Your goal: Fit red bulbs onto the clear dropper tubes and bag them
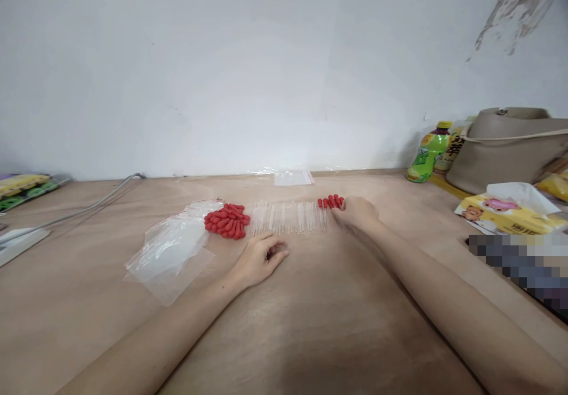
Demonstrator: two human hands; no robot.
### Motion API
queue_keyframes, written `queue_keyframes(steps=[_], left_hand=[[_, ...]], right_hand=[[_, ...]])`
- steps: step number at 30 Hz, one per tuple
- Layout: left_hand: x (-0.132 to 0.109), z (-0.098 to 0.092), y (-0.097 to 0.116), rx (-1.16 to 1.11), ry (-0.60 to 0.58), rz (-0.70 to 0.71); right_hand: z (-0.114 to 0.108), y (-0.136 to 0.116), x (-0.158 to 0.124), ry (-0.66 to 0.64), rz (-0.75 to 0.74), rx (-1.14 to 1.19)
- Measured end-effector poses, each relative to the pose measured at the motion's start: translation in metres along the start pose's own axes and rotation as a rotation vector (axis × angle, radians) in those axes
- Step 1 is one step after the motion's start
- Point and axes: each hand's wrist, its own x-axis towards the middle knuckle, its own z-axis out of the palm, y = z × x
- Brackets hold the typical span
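Observation:
A row of clear glass dropper tubes (pixel 286 217) lies across the middle of the wooden table (pixel 310 324). A heap of red rubber bulbs (pixel 227 221) sits at the row's left end. Several droppers with red bulbs fitted (pixel 331 201) lie at the right end. My right hand (pixel 357 212) rests palm down beside those, fingers curled against them; what it grips is hidden. My left hand (pixel 261 258) rests on the table just in front of the tubes, fingers loosely curled, nothing visible in it.
Clear plastic bags (pixel 173 250) are piled to the left, and another flat bag (pixel 293 178) lies by the wall. At the right stand a green bottle (pixel 428 151), a beige handbag (pixel 510 146) and a tissue pack (pixel 510 211). A cable (pixel 89 206) runs at far left.

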Motion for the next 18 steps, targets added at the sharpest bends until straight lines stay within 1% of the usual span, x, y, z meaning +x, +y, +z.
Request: queue_keyframes(steps=[2,4,7,10,15,18], left_hand=[[0.0,0.0,0.001,0.004,-0.014,-0.002],[0.001,0.0,0.001,0.009,-0.026,-0.004],[0.001,-0.001,0.002,0.012,-0.027,-0.002],[0.001,-0.001,0.003,0.012,-0.028,-0.007],[0.001,-0.001,0.002,0.021,-0.027,-0.003],[0.0,0.0,0.001,0.025,-0.028,0.003]], right_hand=[[-0.001,-0.002,-0.002,0.025,-0.005,0.02],[-0.002,-0.005,-0.004,0.021,-0.027,0.041],[-0.002,-0.012,-0.006,-0.045,-0.054,0.075],[-0.002,-0.016,-0.007,-0.085,-0.043,0.053],[-0.003,-0.018,-0.01,-0.041,-0.039,0.008],[-0.004,-0.02,-0.011,-0.046,-0.046,0.003]])
